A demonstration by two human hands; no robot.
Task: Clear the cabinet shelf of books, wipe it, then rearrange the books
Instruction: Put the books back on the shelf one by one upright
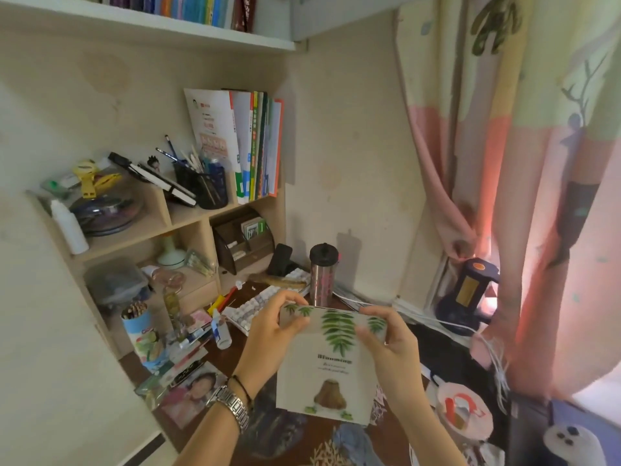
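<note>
A thin white notebook [331, 375] with green fern leaves and a brown mound on its cover hangs upright over the desk. My left hand [272, 326] pinches its top left corner, and my right hand [386, 334] grips its top right corner. A row of books [250, 146] stands upright on the top level of the small wooden cabinet shelf [188, 213] at the back. More books [188, 8] line the white wall shelf [158, 30] overhead.
A black pen cup [205, 186], a black notebook and bottles crowd the cabinet. On the desk lie a white keyboard [255, 304], a steel tumbler [322, 274], a pencil tub [141, 327], glue and photos. A curtain [524, 163] hangs at right beside a black lamp [470, 294].
</note>
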